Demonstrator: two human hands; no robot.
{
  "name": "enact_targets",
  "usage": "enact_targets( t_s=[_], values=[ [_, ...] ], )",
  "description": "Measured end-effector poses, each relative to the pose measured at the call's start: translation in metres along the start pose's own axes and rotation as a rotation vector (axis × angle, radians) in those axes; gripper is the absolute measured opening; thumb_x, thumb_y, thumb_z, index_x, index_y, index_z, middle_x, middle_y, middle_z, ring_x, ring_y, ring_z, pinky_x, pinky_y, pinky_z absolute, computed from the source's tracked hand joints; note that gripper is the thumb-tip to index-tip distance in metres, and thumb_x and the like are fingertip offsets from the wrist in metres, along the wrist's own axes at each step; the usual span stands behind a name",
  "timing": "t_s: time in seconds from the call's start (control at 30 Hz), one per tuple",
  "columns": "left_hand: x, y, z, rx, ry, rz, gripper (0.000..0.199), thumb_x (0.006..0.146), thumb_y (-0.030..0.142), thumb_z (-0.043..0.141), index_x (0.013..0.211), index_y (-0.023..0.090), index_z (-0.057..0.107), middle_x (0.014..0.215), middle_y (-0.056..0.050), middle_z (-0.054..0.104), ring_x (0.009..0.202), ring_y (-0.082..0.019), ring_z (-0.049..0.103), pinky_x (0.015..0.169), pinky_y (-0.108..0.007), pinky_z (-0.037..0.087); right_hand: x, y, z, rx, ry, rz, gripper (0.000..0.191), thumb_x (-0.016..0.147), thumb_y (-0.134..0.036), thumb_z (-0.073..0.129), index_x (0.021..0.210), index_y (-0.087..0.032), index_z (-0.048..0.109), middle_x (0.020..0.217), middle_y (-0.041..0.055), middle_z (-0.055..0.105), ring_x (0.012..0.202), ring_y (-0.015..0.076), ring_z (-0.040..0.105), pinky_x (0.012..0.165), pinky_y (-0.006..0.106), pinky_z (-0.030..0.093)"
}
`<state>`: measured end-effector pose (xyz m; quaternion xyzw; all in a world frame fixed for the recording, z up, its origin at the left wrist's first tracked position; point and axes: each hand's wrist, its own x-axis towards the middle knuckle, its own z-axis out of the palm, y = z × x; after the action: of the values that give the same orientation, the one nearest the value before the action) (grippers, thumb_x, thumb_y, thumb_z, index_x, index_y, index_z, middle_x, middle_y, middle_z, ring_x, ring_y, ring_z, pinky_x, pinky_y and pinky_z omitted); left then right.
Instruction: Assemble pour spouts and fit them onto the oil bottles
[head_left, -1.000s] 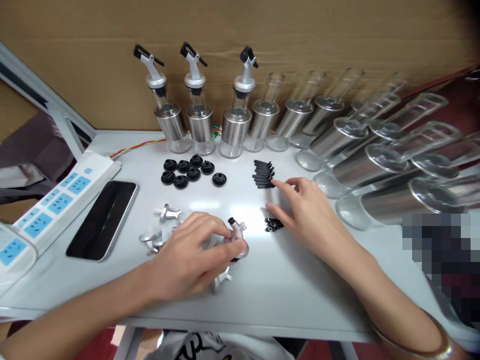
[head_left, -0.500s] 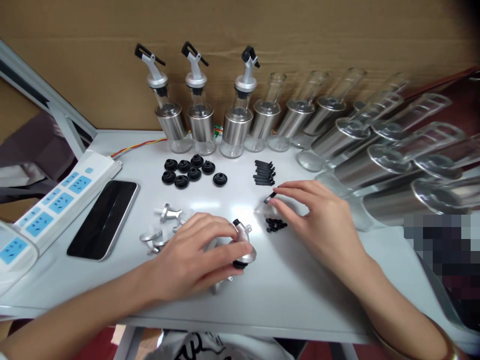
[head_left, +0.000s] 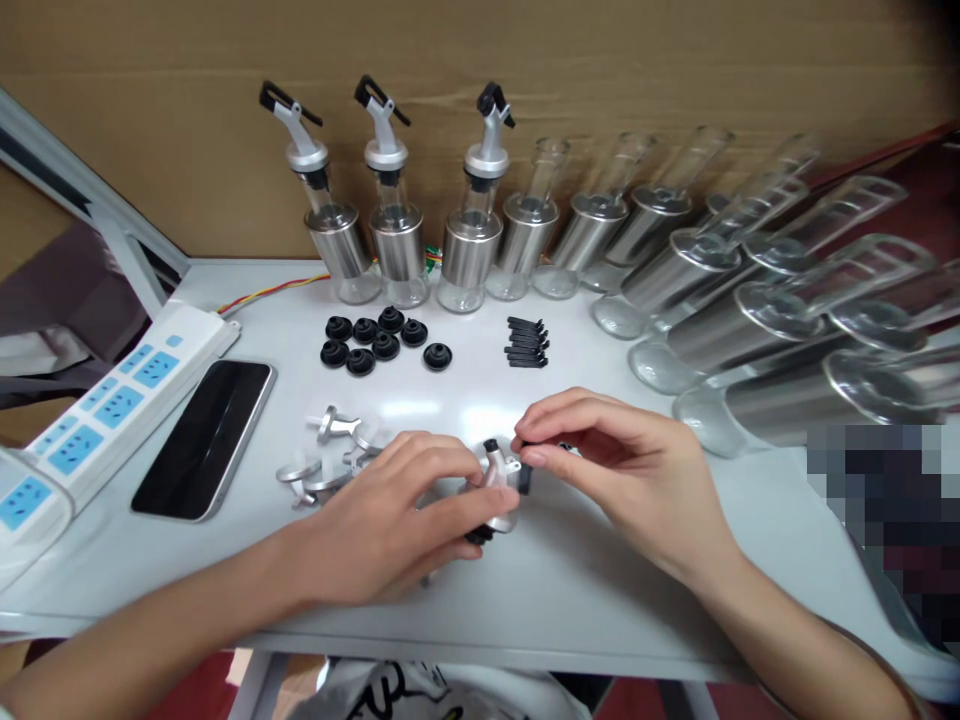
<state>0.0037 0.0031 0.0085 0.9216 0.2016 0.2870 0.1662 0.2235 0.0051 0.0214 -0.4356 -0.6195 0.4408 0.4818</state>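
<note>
Locate the silver pourer spout [head_left: 495, 485] at lower centre of the frame, gripped in the left hand's [head_left: 390, 510] fingers, black tip upward. Note the small black part [head_left: 525, 480] pinched in the right hand's [head_left: 649, 470] fingers, close beside the side lug [head_left: 514, 465]; exact contact hidden. Brace the spout; align squarely before applying pressure. Outward: black levers [head_left: 527, 343] at centre, black stoppers [head_left: 385, 346] left of centre.

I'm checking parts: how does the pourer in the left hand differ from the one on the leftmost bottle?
The held pourer is in the left hand; the mounted pourer tops the bottle. The held pourer's tip shows uncovered; the mounted pourer's has a black lever over it. Both are silvery.
</note>
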Motion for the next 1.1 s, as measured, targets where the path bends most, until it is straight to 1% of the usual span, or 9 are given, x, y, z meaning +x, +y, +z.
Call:
enact_targets(
  t_s=[0.07,0.13,0.27,0.4,0.5,0.67,0.77,0.9,1.1],
  values=[
    [0.0009,-0.0002,-0.0006,-0.049,0.010,0.005,0.026,0.100,0.023,0.041,0.124,0.012,0.044,0.105,-0.013,0.060,0.106,-0.021,0.056,0.092,-0.035,0.050,0.0005,0.0003,-0.0006,0.035,0.004,0.020,0.018,0.072,-0.009,0.076,0.077,-0.026,0.077,0.080,0.0000,0.074,0.073,0.0130,0.069,0.060,0.020,0.057],
    [0.0013,0.0001,-0.0008,-0.093,0.018,-0.001,0.027,0.100,0.025,0.041,0.123,0.011,0.042,0.104,-0.013,0.061,0.106,-0.020,0.056,0.093,-0.034,0.051,0.0007,0.0011,-0.0010,0.046,0.018,0.037,0.021,0.072,-0.009,0.075,0.078,-0.029,0.078,0.082,-0.0004,0.074,0.072,0.0122,0.069,0.056,0.018,0.056],
    [0.0012,0.0011,-0.0010,-0.030,-0.008,0.001,0.021,0.100,0.024,0.042,0.117,0.014,0.049,0.103,-0.011,0.059,0.105,-0.021,0.057,0.091,-0.034,0.053,0.0009,0.0031,0.0001,0.068,0.011,0.069,0.022,0.075,-0.011,0.073,0.084,-0.031,0.079,0.086,0.0003,0.074,0.077,0.0130,0.070,0.061,0.020,0.059],
    [0.0013,0.0023,-0.0012,0.042,0.020,0.002,0.017,0.098,0.021,0.046,0.113,0.018,0.053,0.104,-0.008,0.054,0.105,-0.020,0.057,0.089,-0.032,0.055,0.0006,0.0034,0.0019,0.136,-0.021,0.087,0.019,0.072,-0.014,0.077,0.082,-0.030,0.079,0.083,0.0007,0.074,0.076,0.0135,0.070,0.063,0.020,0.060],
    [0.0009,0.0026,-0.0012,0.076,0.017,-0.004,0.018,0.098,0.020,0.047,0.114,0.019,0.053,0.113,-0.009,0.051,0.111,-0.020,0.055,0.090,-0.033,0.055,0.0004,0.0025,0.0022,0.166,-0.041,0.091,0.017,0.071,-0.014,0.079,0.079,-0.029,0.079,0.081,0.0003,0.074,0.074,0.0127,0.070,0.063,0.019,0.059],
    [0.0000,0.0019,-0.0004,0.081,-0.007,0.002,0.018,0.098,0.020,0.045,0.115,0.019,0.052,0.128,-0.013,0.048,0.124,-0.022,0.051,0.096,-0.036,0.054,0.0006,0.0010,0.0005,0.134,-0.071,0.102,0.013,0.073,-0.017,0.078,0.079,-0.029,0.079,0.081,0.0014,0.074,0.073,0.0128,0.070,0.063,0.020,0.059],
    [0.0002,0.0016,0.0005,0.066,-0.008,0.010,0.019,0.099,0.022,0.044,0.116,0.017,0.051,0.129,-0.015,0.050,0.125,-0.023,0.052,0.095,-0.036,0.054,0.0007,0.0004,-0.0001,0.137,-0.089,0.116,0.011,0.074,-0.018,0.077,0.079,-0.028,0.079,0.082,0.0020,0.074,0.072,0.0131,0.069,0.063,0.020,0.058],
    [0.0015,0.0019,0.0015,0.070,-0.017,0.018,0.019,0.101,0.023,0.039,0.114,0.016,0.051,0.128,-0.016,0.053,0.122,-0.023,0.055,0.092,-0.035,0.055,0.0007,-0.0007,0.0014,0.229,-0.101,0.147,0.013,0.072,-0.016,0.079,0.078,-0.028,0.078,0.079,0.0001,0.074,0.072,0.0111,0.068,0.063,0.018,0.057],
    [0.0042,0.0031,0.0002,0.047,-0.037,0.037,0.020,0.101,0.023,0.037,0.113,0.015,0.051,0.132,-0.018,0.052,0.124,-0.023,0.054,0.094,-0.033,0.054,0.0017,-0.0026,0.0023,0.251,-0.107,0.183,0.008,0.071,-0.017,0.080,0.072,-0.024,0.076,0.076,0.0009,0.073,0.069,0.0114,0.067,0.063,0.019,0.057]
  ],
)
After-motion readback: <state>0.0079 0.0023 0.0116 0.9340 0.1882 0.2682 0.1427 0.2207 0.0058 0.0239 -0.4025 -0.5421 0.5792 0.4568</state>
